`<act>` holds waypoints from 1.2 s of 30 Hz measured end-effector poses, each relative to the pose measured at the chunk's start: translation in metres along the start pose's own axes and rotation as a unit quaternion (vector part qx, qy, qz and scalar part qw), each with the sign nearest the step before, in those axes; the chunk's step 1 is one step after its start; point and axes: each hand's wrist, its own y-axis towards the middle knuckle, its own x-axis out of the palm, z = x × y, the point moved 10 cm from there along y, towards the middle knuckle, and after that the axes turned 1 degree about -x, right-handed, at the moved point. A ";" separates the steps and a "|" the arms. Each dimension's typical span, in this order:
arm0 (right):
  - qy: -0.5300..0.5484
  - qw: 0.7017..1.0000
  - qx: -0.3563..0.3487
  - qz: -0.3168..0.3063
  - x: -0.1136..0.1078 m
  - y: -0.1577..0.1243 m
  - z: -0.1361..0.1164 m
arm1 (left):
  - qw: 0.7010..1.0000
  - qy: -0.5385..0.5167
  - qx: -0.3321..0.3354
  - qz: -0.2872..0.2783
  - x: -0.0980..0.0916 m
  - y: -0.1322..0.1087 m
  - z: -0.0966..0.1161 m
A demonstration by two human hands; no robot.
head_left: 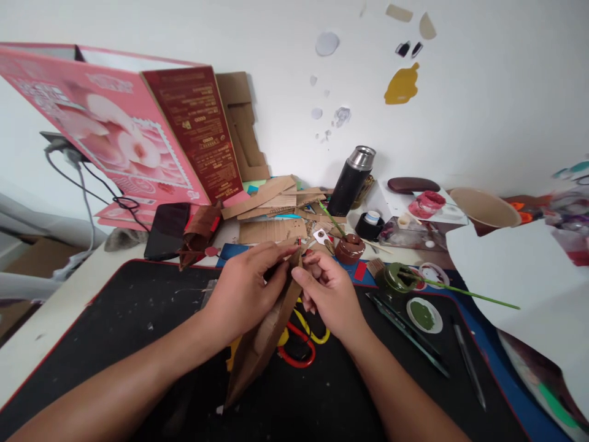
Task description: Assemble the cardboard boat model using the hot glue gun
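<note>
A folded brown cardboard piece (260, 351), long and shaped like a narrow trough, stands tilted between my two hands above the black mat (175, 380). My left hand (251, 285) is closed on its upper left edge, thumb bent inward. At the upper right edge, my right hand (329, 285) pinches the same cardboard between thumb and fingers. Scissors with red and yellow handles (299, 355) lie on the mat, partly behind the cardboard. Something yellow (232, 354) shows under the cardboard's left side.
Cardboard scraps (271, 230) lie behind my hands, near a black thermos (348, 184). Rightward are a brown paint jar (350, 250), a green paint jar (396, 279), a lid with green paint (424, 315), a utility knife (407, 331) and a pen (469, 368). A pink box (115, 123) and phone (166, 230) stand left.
</note>
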 end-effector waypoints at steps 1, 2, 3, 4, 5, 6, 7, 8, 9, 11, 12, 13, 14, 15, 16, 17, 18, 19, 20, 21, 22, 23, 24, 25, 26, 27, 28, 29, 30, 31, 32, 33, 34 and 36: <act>0.001 1.000 0.003 -0.003 0.000 0.000 0.001 | 1.000 -0.002 0.002 0.000 -0.001 0.000 0.001; 0.001 1.000 0.005 -0.003 0.000 0.000 0.001 | 1.000 -0.003 0.002 -0.001 -0.001 0.000 0.002; 0.000 1.000 0.006 -0.003 0.000 0.000 0.002 | 1.000 -0.005 -0.002 -0.002 -0.001 0.000 0.002; -0.001 1.000 0.006 -0.003 0.000 0.000 0.002 | 1.000 -0.010 -0.009 -0.004 -0.001 0.000 0.001; -0.002 1.000 0.006 -0.002 -0.001 0.000 0.002 | 1.000 -0.017 -0.019 -0.007 -0.001 0.001 -0.001; -0.003 1.000 0.006 -0.002 -0.001 0.000 0.002 | 0.999 -0.027 -0.032 -0.011 0.000 0.001 -0.004; -0.004 1.000 0.005 -0.001 -0.001 0.001 0.002 | 0.998 -0.037 -0.045 -0.016 0.001 0.002 -0.007; -0.004 1.000 0.005 -0.001 -0.001 0.001 0.002 | 0.997 -0.048 -0.060 -0.021 0.002 0.003 -0.010; -0.003 1.000 0.005 -0.001 -0.001 0.001 0.002 | 0.995 -0.056 -0.074 -0.024 0.003 0.003 -0.013; -0.004 1.000 0.003 -0.002 -0.001 0.001 0.001 | 0.993 -0.067 -0.093 -0.027 0.004 0.003 -0.018; -0.005 1.000 0.000 -0.002 -0.001 0.001 0.000 | 0.993 -0.069 -0.097 -0.027 0.004 0.004 -0.020; -0.006 1.000 -0.004 -0.002 -0.001 0.001 0.000 | 0.992 -0.069 -0.098 -0.028 0.005 0.004 -0.020; -0.007 1.000 -0.008 -0.002 0.000 0.001 -0.001 | 0.993 -0.069 -0.096 -0.029 0.005 0.004 -0.020; -0.009 1.000 -0.013 -0.002 0.000 0.001 -0.002 | 0.993 -0.069 -0.094 -0.030 0.005 0.004 -0.020; -0.012 1.000 -0.018 -0.002 0.000 0.001 -0.003 | 0.993 -0.069 -0.092 -0.030 0.006 0.004 -0.020; -0.015 1.000 -0.022 -0.002 0.000 0.001 -0.003 | 0.993 -0.070 -0.090 -0.030 0.006 0.004 -0.019; -0.019 0.999 -0.025 -0.002 0.000 0.001 -0.004 | 0.993 -0.071 -0.090 -0.031 0.006 0.004 -0.019; -0.022 0.999 -0.028 -0.002 0.000 0.001 -0.004 | 0.993 -0.073 -0.089 -0.032 0.007 0.005 -0.019; -0.024 0.999 -0.030 -0.002 -0.001 0.001 -0.004 | 0.992 -0.076 -0.090 -0.033 0.007 0.005 -0.020; -0.024 0.999 -0.031 -0.002 -0.001 0.001 -0.004 | 0.992 -0.078 -0.092 -0.034 0.008 0.005 -0.020; -0.023 0.999 -0.031 -0.003 -0.001 0.001 -0.004 | 0.992 -0.081 -0.095 -0.035 0.008 0.005 -0.021; -0.023 0.999 -0.030 -0.004 -0.001 0.001 -0.004 | 0.991 -0.083 -0.099 -0.037 0.009 0.005 -0.022; -0.023 0.999 -0.030 -0.006 0.000 0.001 -0.003 | 0.990 -0.085 -0.103 -0.038 0.009 0.006 -0.024; -0.023 0.999 -0.030 -0.008 0.000 0.001 -0.003 | 0.990 -0.087 -0.107 -0.040 0.010 0.006 -0.025; -0.023 0.999 -0.030 -0.009 0.000 0.001 -0.003 | 0.989 -0.088 -0.111 -0.041 0.010 0.006 -0.026; -0.024 0.999 -0.031 -0.009 0.000 0.001 -0.004 | 0.988 -0.089 -0.115 -0.044 0.011 0.006 -0.027; -0.026 0.999 -0.032 -0.009 0.000 0.001 -0.004 | 0.988 -0.090 -0.118 -0.046 0.011 0.006 -0.028; -0.028 0.999 -0.033 -0.009 0.000 0.001 -0.005 | 0.987 -0.092 -0.121 -0.048 0.012 0.006 -0.029; -0.030 0.999 -0.033 -0.009 0.000 0.000 -0.005 | 0.987 -0.094 -0.122 -0.049 0.012 0.006 -0.029; -0.032 0.999 -0.032 -0.009 0.001 0.000 -0.006 | 0.986 -0.097 -0.123 -0.050 0.013 0.005 -0.029; -0.034 0.999 -0.030 -0.009 0.001 0.000 -0.006 | 0.986 -0.100 -0.122 -0.050 0.013 0.005 -0.029; -0.033 0.999 -0.028 -0.008 0.001 0.000 -0.006 | 0.986 -0.102 -0.121 -0.049 0.013 0.005 -0.029; -0.031 0.999 -0.025 -0.007 0.001 0.000 -0.006 | 0.986 -0.104 -0.121 -0.048 0.012 0.005 -0.029; -0.026 1.000 -0.016 -0.001 0.000 -0.001 -0.005 | 0.986 -0.108 -0.122 -0.043 0.011 0.005 -0.029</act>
